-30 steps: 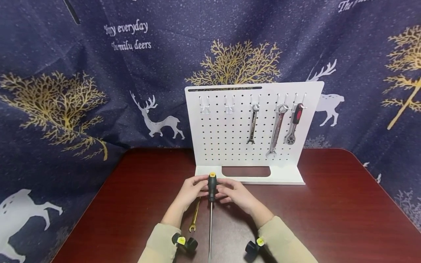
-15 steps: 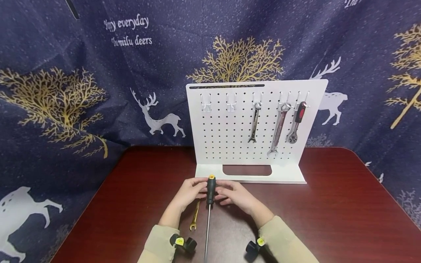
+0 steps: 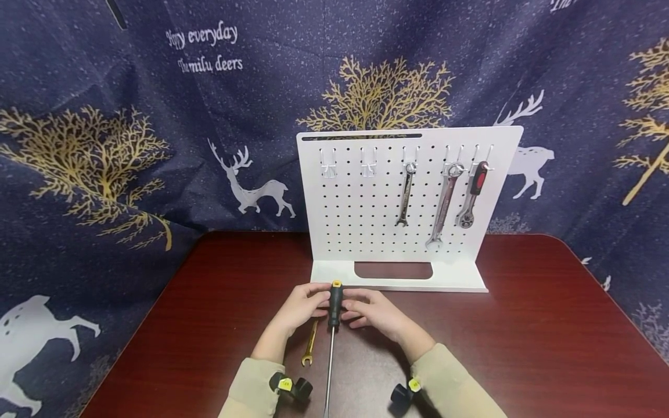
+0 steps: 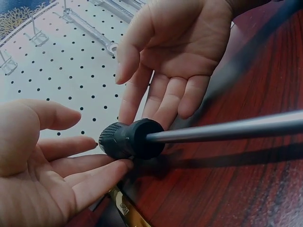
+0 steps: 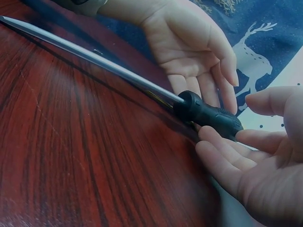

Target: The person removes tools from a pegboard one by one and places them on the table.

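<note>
At the board's seven o'clock, left hand and right hand, fingers loosely extended, touch the screwdriver without gripping; support it evenly.

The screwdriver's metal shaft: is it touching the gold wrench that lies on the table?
Apart. The head view shows it: a strip of red tabletop is visible between the screwdriver's metal shaft and the gold wrench.

The left hand at lower left and the right hand at upper centre flank 1 screwdriver, its shaft reaching the right edge. Below, 1 golden tool lies on the reddish bench; upper left, a white pegboard.
</note>
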A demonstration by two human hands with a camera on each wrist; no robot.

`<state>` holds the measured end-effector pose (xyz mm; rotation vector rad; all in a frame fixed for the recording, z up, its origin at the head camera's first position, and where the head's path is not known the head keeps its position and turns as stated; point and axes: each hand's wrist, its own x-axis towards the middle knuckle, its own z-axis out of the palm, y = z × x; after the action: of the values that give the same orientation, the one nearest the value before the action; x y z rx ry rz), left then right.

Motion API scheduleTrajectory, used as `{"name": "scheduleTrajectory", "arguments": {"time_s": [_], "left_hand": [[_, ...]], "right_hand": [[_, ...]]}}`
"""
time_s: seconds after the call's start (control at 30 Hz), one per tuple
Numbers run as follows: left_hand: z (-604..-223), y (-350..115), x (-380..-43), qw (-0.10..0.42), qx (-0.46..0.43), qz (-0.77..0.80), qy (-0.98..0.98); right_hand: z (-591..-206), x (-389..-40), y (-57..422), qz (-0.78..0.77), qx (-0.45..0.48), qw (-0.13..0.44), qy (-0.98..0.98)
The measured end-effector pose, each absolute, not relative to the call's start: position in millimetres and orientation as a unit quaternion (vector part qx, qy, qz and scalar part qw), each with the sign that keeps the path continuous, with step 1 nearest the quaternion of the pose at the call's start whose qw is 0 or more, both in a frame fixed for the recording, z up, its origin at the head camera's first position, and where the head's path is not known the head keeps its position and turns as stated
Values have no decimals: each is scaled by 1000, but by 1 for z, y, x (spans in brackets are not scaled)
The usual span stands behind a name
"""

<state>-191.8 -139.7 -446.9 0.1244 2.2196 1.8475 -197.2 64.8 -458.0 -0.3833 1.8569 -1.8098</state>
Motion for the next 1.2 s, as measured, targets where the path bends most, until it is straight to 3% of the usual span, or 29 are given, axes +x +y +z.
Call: {"name": "scheduleTrajectory", "arguments": {"time_s": [1.2], "left_hand": [[-438,-145,-188,142,42,605,782]], "right_hand": [[-458,-195,66,-666,-161,274,674]]}}
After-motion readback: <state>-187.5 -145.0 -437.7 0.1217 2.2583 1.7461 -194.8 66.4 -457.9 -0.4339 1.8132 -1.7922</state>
